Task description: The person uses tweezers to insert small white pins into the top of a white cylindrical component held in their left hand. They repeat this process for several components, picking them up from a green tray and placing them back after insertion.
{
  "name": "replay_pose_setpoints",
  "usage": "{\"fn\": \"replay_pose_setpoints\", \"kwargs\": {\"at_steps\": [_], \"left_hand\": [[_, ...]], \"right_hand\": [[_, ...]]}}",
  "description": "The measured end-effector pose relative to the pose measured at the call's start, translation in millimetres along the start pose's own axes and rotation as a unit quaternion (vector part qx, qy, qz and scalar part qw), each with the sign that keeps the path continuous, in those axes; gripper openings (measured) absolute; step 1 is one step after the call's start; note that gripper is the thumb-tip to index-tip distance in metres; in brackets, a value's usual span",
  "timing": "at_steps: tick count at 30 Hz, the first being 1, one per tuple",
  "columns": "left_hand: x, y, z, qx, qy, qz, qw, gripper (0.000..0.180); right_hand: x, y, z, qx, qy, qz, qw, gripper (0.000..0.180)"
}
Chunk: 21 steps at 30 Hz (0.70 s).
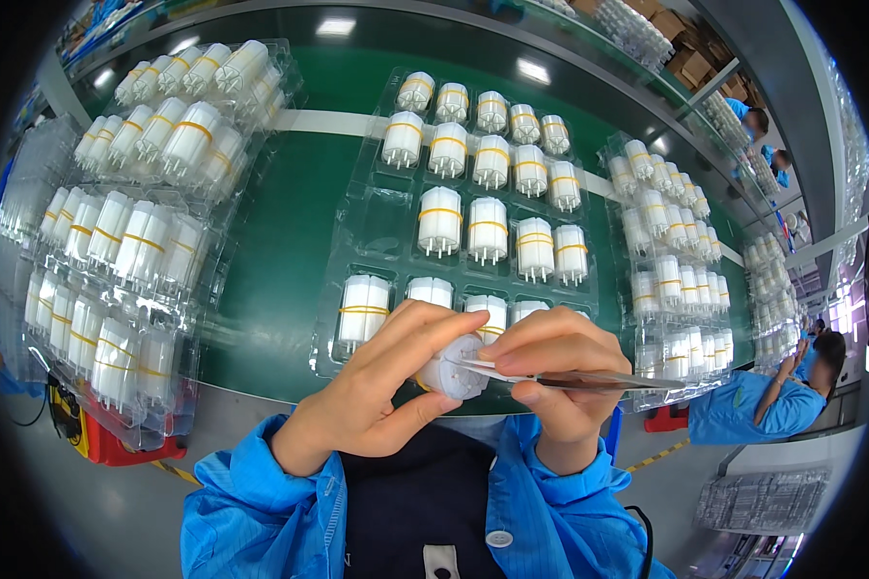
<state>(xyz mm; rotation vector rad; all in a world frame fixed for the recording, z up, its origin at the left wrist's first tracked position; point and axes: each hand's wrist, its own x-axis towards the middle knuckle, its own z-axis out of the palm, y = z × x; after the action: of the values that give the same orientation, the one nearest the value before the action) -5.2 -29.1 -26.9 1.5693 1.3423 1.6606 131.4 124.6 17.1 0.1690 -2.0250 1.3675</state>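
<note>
My left hand (362,400) grips a white cylindrical part (459,381) between thumb and fingers, its round end face turned up toward me. In my right hand (565,362) is a pair of metal tweezers (632,382), pinched by thumb and fingers. The tweezers' tips reach onto the part's end face; the exact spot they touch is too small to tell. Both hands are over the table's near edge, in front of a clear plastic tray (396,265). Rows of similar white cylinders (439,220) with yellow bands stand in it, many showing metal pins at their lower ends.
More loaded clear trays are stacked at the left (116,236) and right (681,285) of the green table (261,289). A metal shelf edge (434,17) runs along the back. Another person in blue (768,400) is at the far right; a red bin (126,434) stands lower left.
</note>
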Motion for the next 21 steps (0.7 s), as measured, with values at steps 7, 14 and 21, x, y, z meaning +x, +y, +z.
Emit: {"fn": "replay_pose_setpoints", "kwargs": {"at_steps": [7, 14, 21], "left_hand": [[1.0, -2.0, -1.0, 0.010, -0.004, 0.025, 1.000, 0.066], [-1.1, -4.0, 0.8, 0.003, 0.008, 0.014, 1.000, 0.065], [-0.2, -4.6, 1.2, 0.040, 0.007, 0.026, 0.999, 0.067]], "right_hand": [[0.0, 0.0, 2.2, -0.003, 0.008, -0.007, 1.000, 0.019], [-5.3, -0.6, 14.7, 0.004, 0.077, 0.042, 0.996, 0.013], [-2.6, -2.8, 11.5, -0.018, 0.051, 0.041, 0.998, 0.015]]}}
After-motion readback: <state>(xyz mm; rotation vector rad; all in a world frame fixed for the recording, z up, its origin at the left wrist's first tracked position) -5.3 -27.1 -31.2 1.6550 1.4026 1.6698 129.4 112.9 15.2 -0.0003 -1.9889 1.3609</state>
